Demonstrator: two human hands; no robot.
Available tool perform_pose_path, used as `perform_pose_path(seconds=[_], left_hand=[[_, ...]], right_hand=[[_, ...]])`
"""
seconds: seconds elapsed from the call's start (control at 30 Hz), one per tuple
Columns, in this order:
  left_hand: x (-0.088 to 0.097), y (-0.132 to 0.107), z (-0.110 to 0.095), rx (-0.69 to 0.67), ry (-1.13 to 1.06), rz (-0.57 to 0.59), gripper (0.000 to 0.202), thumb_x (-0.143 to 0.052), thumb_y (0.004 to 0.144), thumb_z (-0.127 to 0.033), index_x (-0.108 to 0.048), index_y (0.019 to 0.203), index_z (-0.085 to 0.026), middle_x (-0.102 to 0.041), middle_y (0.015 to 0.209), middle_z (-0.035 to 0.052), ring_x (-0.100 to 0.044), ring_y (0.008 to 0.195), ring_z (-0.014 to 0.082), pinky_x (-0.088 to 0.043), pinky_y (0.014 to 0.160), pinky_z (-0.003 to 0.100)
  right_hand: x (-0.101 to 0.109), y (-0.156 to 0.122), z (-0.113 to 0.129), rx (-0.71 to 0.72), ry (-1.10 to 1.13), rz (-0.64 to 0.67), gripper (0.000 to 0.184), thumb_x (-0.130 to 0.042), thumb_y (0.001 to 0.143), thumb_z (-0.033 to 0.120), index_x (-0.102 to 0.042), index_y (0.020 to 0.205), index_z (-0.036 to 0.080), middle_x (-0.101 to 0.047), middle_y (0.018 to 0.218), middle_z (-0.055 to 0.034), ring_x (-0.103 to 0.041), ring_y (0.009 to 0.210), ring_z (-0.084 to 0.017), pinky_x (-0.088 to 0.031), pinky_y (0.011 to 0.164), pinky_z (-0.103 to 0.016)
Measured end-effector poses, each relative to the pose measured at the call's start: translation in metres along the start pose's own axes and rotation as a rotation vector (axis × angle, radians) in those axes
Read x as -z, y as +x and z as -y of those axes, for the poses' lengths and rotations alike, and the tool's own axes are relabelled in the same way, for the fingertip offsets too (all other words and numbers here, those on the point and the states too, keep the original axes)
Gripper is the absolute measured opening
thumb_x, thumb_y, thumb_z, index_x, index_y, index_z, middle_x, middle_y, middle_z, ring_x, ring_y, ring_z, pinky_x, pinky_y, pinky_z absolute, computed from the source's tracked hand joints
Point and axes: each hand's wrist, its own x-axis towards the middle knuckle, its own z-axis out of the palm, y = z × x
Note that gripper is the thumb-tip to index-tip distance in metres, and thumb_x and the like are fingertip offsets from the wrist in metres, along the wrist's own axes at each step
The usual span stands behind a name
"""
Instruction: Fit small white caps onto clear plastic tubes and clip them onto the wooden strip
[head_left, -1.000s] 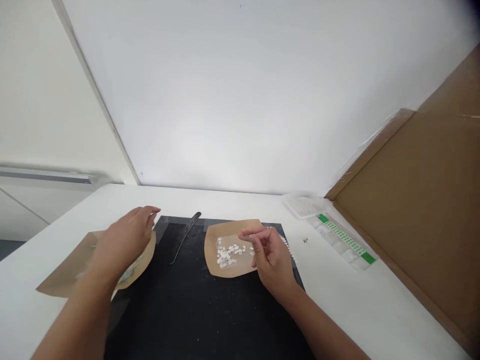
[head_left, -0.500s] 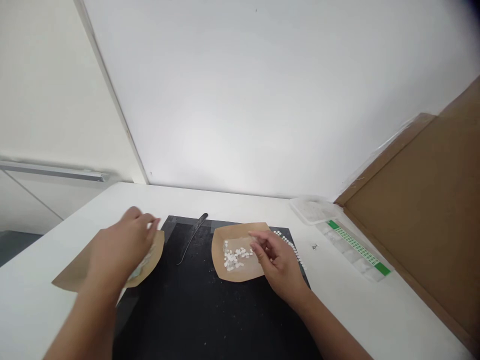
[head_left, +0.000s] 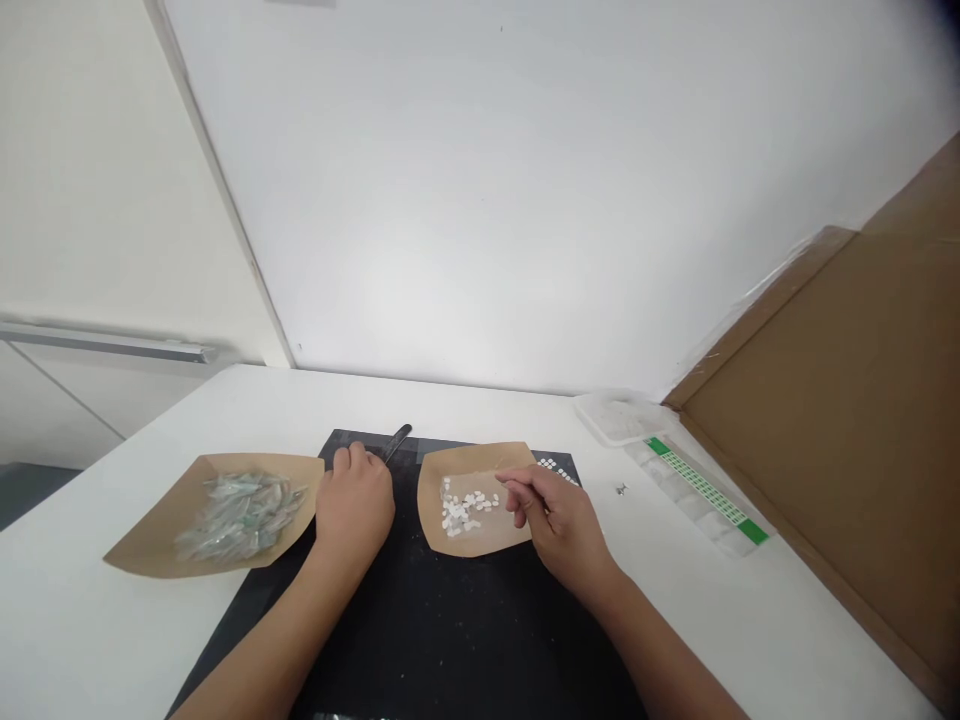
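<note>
Metal spatula [head_left: 397,438] just beyond left hand [head_left: 356,505]

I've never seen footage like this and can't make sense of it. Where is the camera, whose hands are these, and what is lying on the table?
No machine here. The single view comes from a camera worn on a person's head, looking forward and down, so both arms reaching in from below are that person's own. A black mat lies on a white table. The left hand rests on the mat over a slim metal tool; whether it grips the tool is hidden. The right hand has curled fingers at a brown paper tray of small white pieces; I cannot tell if it holds one. A second paper tray to the left holds pale green pieces. At right: a clear plastic container, a green-marked strip and a cardboard sheet.
</note>
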Motion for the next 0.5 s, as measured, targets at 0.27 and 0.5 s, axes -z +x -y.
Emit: perform_pose_path(seconds=[0.27,0.5], left_hand=[[-0.001,0.001,-0.008,0.067,-0.005,0.024,0.035,-0.043,0.097,-0.012,-0.077,0.101,-0.002,-0.065,0.103,0.0247,-0.054,0.109,0.0372,-0.048,0.083,0.039],[-0.009,0.005,-0.005,0.096,0.011,0.004,0.043,-0.044,0.101,-0.025,-0.079,0.099,-0.001,-0.064,0.103,0.0263,-0.054,0.106,0.0388,-0.044,0.089,0.044]], right_hand=[[0.003,0.001,0.003,-0.078,0.065,-0.082,0.026,-0.049,0.107,0.038,-0.070,0.116,0.027,-0.072,0.085,-0.0010,-0.070,0.077,-0.019,-0.055,0.073,-0.031],[0.001,0.000,-0.013,0.029,-0.026,-0.030,0.022,-0.054,0.105,0.032,-0.073,0.114,0.029,-0.076,0.088,-0.0007,-0.072,0.082,-0.019,-0.055,0.075,-0.032]])
